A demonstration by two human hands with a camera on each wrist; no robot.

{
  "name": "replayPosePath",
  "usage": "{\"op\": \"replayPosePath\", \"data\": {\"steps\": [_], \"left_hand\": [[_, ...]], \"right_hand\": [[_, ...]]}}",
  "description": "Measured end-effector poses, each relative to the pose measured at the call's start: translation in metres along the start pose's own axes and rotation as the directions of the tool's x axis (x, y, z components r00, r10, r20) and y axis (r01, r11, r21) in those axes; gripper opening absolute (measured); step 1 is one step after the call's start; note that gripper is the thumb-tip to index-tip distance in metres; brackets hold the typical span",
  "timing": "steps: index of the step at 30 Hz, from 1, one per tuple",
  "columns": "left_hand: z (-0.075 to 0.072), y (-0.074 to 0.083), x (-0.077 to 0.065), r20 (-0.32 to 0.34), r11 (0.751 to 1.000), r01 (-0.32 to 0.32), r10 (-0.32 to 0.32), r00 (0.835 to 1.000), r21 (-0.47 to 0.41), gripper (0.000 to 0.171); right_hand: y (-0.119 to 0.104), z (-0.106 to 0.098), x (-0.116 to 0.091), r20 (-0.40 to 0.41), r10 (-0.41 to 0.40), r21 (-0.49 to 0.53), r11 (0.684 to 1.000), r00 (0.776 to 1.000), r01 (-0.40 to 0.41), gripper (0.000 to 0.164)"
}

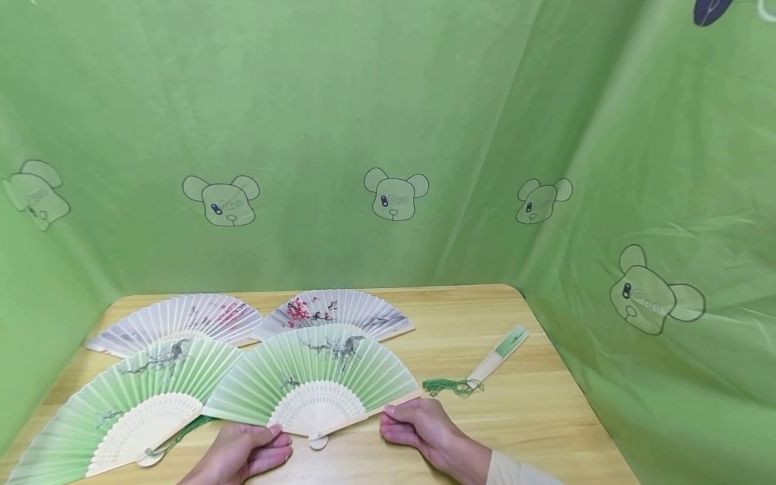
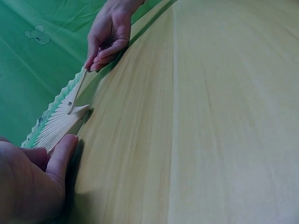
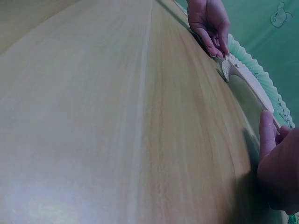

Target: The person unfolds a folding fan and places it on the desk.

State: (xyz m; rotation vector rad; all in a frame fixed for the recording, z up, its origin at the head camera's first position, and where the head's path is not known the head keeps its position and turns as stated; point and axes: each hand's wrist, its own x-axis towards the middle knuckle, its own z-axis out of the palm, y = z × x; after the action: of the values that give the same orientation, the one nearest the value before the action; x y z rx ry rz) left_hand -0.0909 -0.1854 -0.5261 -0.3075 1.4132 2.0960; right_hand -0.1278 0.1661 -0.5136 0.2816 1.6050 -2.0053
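A spread green folding fan (image 1: 315,411) with a dark branch print is held between both hands, its pale ribs toward the person. My left hand (image 1: 245,450) pinches its left outer rib between thumb and fingers. With the thumb on top, my right hand (image 1: 427,434) pinches the right outer rib. In the left wrist view the fan's ribs (image 2: 58,122) stand slightly above the wood. The right wrist view shows the fan's pleated edge (image 3: 254,70) beyond the right hand (image 3: 280,163).
Another spread green fan (image 1: 145,431) lies at the left. Two grey-white fans with red blossoms, one left (image 1: 182,323) and one right (image 1: 339,310), lie behind. A folded fan (image 1: 500,353) with a green tassel (image 1: 448,386) lies right on the wooden table (image 1: 533,431). Green curtains (image 1: 315,121) surround it.
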Motion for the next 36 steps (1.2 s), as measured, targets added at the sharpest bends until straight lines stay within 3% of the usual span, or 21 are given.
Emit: {"op": "replayPosePath", "data": {"steps": [15,36], "left_hand": [[-0.0006,-0.0014,0.0008,-0.037,0.996,0.043,-0.041,0.998,0.079,0.029],[-0.0014,0.0024,-0.0006,-0.043,0.990,0.072,-0.067,0.997,0.119,0.026]], "right_hand": [[0.0003,0.0001,-0.0015,-0.018,0.026,-0.008,1.000,1.000,-0.026,0.032],[-0.0047,-0.0037,0.0008,0.000,0.065,-0.042,0.997,0.998,-0.065,0.029]]}}
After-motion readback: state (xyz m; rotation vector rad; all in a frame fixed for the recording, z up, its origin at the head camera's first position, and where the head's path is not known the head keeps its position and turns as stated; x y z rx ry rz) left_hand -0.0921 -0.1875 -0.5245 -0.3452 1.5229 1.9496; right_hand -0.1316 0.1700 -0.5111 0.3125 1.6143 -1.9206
